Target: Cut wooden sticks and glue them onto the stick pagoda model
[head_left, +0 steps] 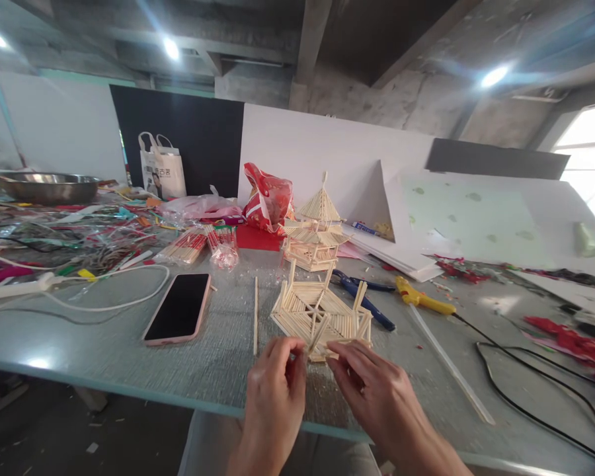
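While our two hands meet at the lower centre of the frame, the polygonal stick platform lies just beyond them, a lattice of pale, straight wooden sticks laid in close parallel rows, with short paired posts standing up along its rim. Our left hand is curled, thumb and index finger brought together at the platform's near edge; our right hand bends its fingers over the near right edge, and we cannot tell whether either one grasps a stick. Right behind, at the centre, rises a stick pagoda with ribbed, flaring roofs and a pointed top. Left of the platform, a slim wooden strip lies on the streaky grey-green tabletop, and farther left rests a glossy black-screened phone with a pink edge. To the right we see blue-handled pliers, a smooth yellow glue gun and a translucent rod. Crinkled red plastic sits above centre, and a shiny round metal basin at the left.
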### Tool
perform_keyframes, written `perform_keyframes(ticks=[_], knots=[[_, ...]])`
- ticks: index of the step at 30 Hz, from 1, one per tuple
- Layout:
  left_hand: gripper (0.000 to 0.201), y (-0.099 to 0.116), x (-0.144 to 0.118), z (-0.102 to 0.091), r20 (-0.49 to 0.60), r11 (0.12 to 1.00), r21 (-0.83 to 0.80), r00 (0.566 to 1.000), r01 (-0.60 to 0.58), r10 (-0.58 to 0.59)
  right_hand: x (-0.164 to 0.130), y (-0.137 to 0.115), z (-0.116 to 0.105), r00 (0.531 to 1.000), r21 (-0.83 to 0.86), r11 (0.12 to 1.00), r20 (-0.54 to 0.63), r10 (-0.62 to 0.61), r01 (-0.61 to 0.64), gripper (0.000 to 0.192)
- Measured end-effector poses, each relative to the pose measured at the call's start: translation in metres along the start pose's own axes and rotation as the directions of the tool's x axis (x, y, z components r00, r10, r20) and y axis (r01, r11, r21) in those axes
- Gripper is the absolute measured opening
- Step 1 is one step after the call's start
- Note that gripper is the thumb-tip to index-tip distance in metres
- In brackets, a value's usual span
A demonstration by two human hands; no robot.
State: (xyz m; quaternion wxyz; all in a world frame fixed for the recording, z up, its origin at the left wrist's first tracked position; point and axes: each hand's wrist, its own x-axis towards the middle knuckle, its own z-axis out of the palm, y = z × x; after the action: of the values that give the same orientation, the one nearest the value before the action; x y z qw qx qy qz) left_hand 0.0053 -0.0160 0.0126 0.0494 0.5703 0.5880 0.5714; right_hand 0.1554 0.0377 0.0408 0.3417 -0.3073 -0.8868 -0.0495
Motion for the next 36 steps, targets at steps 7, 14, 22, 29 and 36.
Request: perform_keyframes(ticks=[7, 14, 22, 29, 36], knots=[[0.011, 0.002, -0.001, 0.0, -0.001, 1.0, 0.029, 1.0, -0.012, 0.012, -0.003, 0.002, -0.002, 1.0, 0.044, 0.999, -0.001, 0.012, -0.012, 0.02], [0.012, 0.002, 0.0, 0.002, -0.009, 0.997, 0.067, 1.0, -0.022, 0.022, -0.004, 0.003, -0.006, 1.0, 0.03, 0.999, -0.018, 0.012, -0.012, 0.022], [0.011, 0.001, -0.001, 0.002, -0.013, 0.996, 0.083, 0.999, -0.044, 0.045, -0.009, 0.005, -0.001, 0.999, 0.055, 0.998, 0.019, 0.027, -0.028, 0.02], [0.01, 0.0, -0.002, 0.002, -0.003, 0.996, 0.072, 0.999, -0.044, 0.045, -0.009, 0.003, 0.002, 1.0, 0.067, 0.997, 0.01, 0.028, -0.028, 0.019], [0.009, 0.0, 0.0, 0.003, -0.003, 0.997, 0.07, 0.999, -0.039, 0.039, -0.006, 0.003, 0.005, 0.999, 0.074, 0.996, 0.019, 0.039, -0.041, 0.017]])
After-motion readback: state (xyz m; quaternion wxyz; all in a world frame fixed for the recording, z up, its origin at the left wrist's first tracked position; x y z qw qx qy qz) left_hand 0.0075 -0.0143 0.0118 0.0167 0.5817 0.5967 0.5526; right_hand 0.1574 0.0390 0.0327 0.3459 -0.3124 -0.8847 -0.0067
